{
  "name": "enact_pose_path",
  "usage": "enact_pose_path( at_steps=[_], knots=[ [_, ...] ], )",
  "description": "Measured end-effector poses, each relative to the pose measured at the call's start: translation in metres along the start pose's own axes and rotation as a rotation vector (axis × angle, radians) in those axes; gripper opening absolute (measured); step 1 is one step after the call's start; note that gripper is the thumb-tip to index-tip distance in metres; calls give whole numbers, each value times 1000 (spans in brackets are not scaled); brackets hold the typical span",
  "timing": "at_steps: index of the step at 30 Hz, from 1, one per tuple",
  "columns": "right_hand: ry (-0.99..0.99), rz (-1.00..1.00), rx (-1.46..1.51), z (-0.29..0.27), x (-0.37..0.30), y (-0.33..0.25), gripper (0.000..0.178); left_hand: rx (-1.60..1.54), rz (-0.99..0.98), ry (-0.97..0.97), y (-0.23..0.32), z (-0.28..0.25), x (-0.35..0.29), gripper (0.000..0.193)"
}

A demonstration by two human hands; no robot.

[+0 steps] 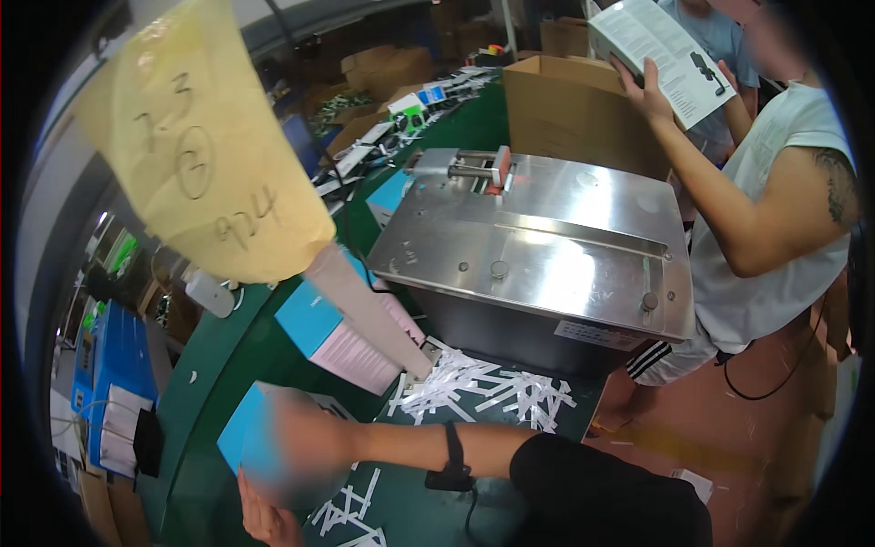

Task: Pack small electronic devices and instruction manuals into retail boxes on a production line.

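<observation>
A box with a bright blue face stands at the lower left on the green table. My left hand holds its near lower edge, fingers pointing up against the side. My right arm, in a black sleeve with a black wrist strap, reaches across from the lower right. At its end my right hand is over the blue box; a blur covers its fingers. Just beyond lies a second blue and pink box. Thin white paper strips are scattered beside my forearm.
A steel-topped machine with a roller fills the middle of the table. A yellow paper sign on a post rises at left. Behind stands an open carton. At right, a co-worker holds up a white printed box.
</observation>
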State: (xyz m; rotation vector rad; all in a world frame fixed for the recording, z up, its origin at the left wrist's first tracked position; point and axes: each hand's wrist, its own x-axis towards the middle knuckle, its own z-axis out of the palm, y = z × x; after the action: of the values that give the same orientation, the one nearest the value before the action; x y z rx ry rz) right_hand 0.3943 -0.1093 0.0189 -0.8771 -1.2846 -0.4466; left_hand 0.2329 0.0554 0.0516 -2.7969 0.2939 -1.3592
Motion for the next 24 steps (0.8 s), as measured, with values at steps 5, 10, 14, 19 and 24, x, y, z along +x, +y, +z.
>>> enact_pose_path(
  at_steps=[5, 10, 14, 19, 24],
  knots=[
    [128, 157, -130, -3, 13, -4, 20, -174, -269, 45, 7, 13, 24, 28],
    [246, 112, -238, 15, 13, -2, 18, -374, -445, 92, 4, 13, 23, 23],
    [94, 89, -461, 8, 22, -4, 42, -369, -462, 109, 7, 11, 29, 18],
    [104, 100, -557, -12, 27, 2, 23, -333, -408, 73, 15, 26, 50, 17],
    [113, 165, -518, -4, 25, 3, 10, -243, -339, 103, 12, 18, 49, 17]
  ],
)
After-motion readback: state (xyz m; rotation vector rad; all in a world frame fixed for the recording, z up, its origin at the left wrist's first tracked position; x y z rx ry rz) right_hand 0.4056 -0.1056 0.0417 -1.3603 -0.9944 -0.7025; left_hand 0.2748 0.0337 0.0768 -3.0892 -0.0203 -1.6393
